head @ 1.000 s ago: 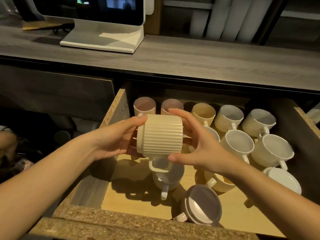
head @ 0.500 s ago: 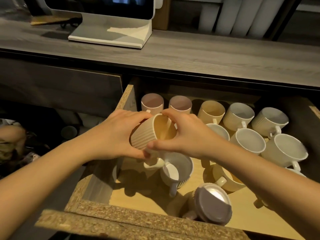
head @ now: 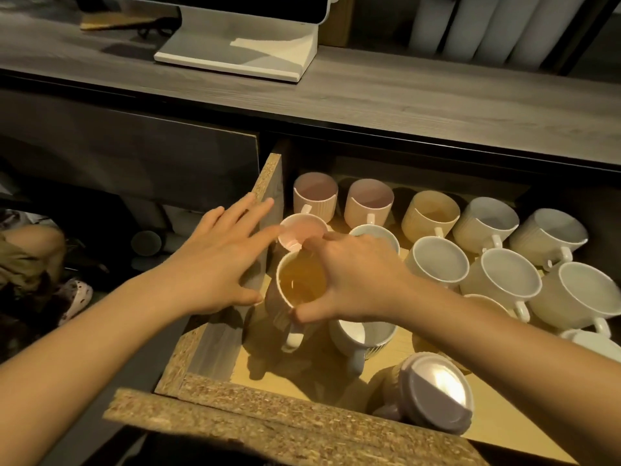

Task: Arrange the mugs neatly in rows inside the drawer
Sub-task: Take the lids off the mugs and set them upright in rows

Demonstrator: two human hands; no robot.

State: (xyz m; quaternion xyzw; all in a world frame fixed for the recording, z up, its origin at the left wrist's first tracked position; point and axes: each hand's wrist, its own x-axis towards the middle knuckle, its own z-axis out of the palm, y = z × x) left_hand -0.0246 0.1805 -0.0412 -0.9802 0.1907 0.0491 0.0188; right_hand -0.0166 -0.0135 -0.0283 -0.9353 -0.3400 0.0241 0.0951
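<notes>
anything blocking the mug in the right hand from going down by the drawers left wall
Nothing visible does. The right hand grips the ribbed mug by its rim beside the left wall, just in front of a pink mug. A tilted white mug sits close on its right; the floor beneath is hidden.

Dim, warm light from above (the wide lens bows the counter (head: 437, 95) edge); shadows pool under the yellow mug (head: 302, 280) on the drawer (head: 215, 344) floor, glare spots the lidded mug (head: 437, 395), left margin nearly black.
</notes>
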